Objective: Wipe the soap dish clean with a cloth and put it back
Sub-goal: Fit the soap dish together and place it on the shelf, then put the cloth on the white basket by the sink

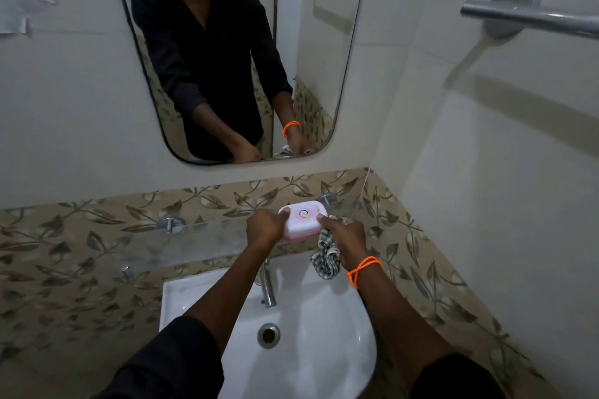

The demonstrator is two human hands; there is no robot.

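A white and pink lidded soap dish is held between both hands just above the glass shelf. My left hand grips its left end, thumb on the lid. My right hand touches the dish's right end with its thumb while its fingers hold a checked cloth. The cloth hangs down from that hand over the basin.
A white washbasin with a chrome tap lies below the hands. A mirror hangs above the shelf. A chrome towel bar juts from the right wall. Leaf-patterned tiles run behind the shelf.
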